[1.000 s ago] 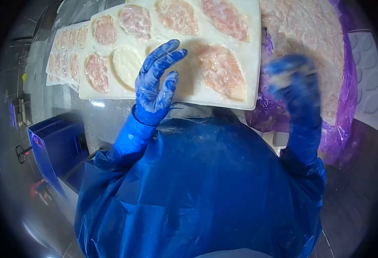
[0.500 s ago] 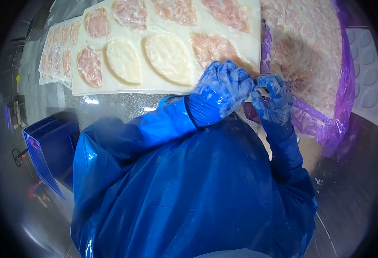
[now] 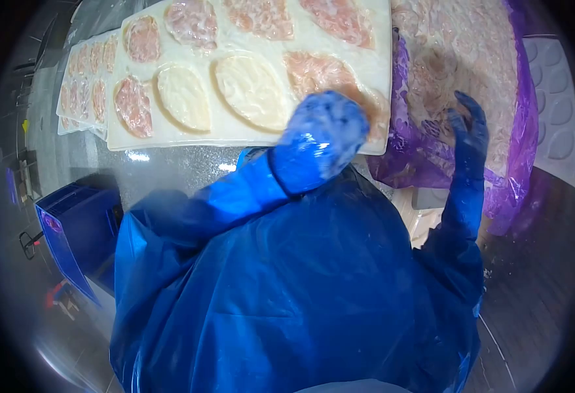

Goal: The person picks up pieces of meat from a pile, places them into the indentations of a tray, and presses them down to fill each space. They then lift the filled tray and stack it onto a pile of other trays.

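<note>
My left hand (image 3: 328, 131), in a wet blue glove, is curled into a fist at the lower right corner of the white mould tray (image 3: 235, 137). Its fingers are turned down, so whatever they hold is hidden. Just beyond it, pale pink raw meat (image 3: 319, 71) fills a leaf-shaped cavity. My right hand (image 3: 469, 128), gloved too, reaches over the large mass of raw meat (image 3: 471, 39) in a purple liner (image 3: 525, 124). Its fingers are apart with nothing visible between them. Two cavities, one of them this pale hollow (image 3: 251, 92), hold no meat; the others in view do.
Smaller filled trays (image 3: 84, 85) lie at the left end of the metal table (image 3: 176, 164). Another white mould tray (image 3: 558, 98) stands beyond the purple liner on the right. A blue bin (image 3: 78, 223) is at lower left.
My right hand has parted from my left and moved right, over the meat in the purple liner, its fingers spreading. My left hand has shifted slightly left and down, still curled.
</note>
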The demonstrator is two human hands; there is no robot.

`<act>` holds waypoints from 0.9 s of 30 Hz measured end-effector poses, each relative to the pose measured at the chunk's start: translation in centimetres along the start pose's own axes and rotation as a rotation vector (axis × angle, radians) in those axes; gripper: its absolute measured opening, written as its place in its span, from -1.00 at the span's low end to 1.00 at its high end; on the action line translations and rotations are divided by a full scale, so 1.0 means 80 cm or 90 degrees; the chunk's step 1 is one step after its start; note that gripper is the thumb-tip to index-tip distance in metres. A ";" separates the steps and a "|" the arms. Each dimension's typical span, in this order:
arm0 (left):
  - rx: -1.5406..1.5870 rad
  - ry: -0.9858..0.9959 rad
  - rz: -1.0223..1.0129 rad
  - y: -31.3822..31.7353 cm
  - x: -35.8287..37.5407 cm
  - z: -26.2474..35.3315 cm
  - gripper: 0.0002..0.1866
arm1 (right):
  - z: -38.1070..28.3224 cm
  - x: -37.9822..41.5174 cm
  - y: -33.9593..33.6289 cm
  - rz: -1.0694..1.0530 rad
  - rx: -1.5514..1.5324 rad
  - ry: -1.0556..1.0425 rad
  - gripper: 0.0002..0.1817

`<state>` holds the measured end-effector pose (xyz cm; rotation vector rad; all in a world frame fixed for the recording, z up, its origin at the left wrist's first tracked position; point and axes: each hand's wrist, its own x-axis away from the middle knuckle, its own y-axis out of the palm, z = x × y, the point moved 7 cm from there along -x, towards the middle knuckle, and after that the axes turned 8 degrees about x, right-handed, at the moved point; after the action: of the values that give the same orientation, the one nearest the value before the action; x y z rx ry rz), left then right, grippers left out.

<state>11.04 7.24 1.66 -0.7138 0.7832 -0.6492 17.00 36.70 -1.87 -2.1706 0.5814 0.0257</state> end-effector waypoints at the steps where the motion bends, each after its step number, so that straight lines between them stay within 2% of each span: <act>1: 0.090 -0.015 0.070 -0.020 0.007 -0.011 -0.78 | -0.012 0.001 0.007 0.042 0.223 -0.115 -0.66; 2: 0.180 -0.033 0.140 -0.039 0.016 -0.025 -0.79 | -0.012 0.005 0.009 0.042 0.221 -0.113 -0.66; 3: 0.067 0.011 0.098 -0.058 0.022 -0.030 -0.51 | -0.038 0.009 0.015 0.001 0.067 -0.071 -0.51; 4: 0.040 -0.042 0.035 -0.046 0.027 -0.029 -0.44 | -0.065 0.018 0.028 -0.043 -0.086 -0.024 -0.35; 5: 0.012 -0.094 -0.027 -0.035 0.035 -0.025 -0.36 | -0.115 0.027 0.045 -0.070 -0.028 -0.163 -0.29; 6: 0.011 -0.096 -0.028 -0.037 0.045 -0.020 -0.36 | -0.165 0.040 0.066 -0.093 0.031 -0.307 -0.24; 8: 0.038 -0.075 -0.196 -0.026 0.066 -0.018 -0.26 | -0.226 0.081 0.118 -0.273 0.254 -0.331 -0.14; 9: 0.034 -0.072 -0.193 -0.038 0.071 -0.024 -0.26 | -0.229 0.080 0.114 -0.267 0.254 -0.334 -0.14; 11: -0.020 -0.112 -0.191 -0.059 0.088 -0.040 -0.26 | -0.233 0.084 0.113 -0.370 0.152 -0.356 -0.06; 13: -0.050 -0.130 -0.195 -0.059 0.089 -0.042 -0.25 | -0.244 0.067 0.112 -0.351 0.120 -0.327 -0.07; 15: -0.070 -0.172 -0.133 -0.062 0.082 -0.043 -0.23 | -0.276 0.039 0.123 -0.244 0.189 -0.420 -0.11; 16: -0.067 -0.179 -0.102 -0.060 0.084 -0.048 -0.23 | -0.267 0.036 0.167 -0.262 0.225 -0.427 -0.16; 19: -0.046 -0.205 -0.034 -0.069 0.093 -0.058 -0.26 | -0.276 0.028 0.195 -0.220 0.249 -0.450 -0.17; 24: 0.034 -0.213 0.027 -0.083 0.094 -0.058 -0.32 | -0.270 0.040 0.174 -0.242 0.224 -0.461 -0.19; 27: 0.007 -0.190 0.056 -0.086 0.087 -0.063 -0.31 | -0.259 0.055 0.162 -0.227 0.293 -0.436 -0.21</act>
<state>9.09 -3.59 1.63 -0.7417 0.5323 -0.4528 11.72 12.56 0.45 -1.6395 -0.1832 0.3870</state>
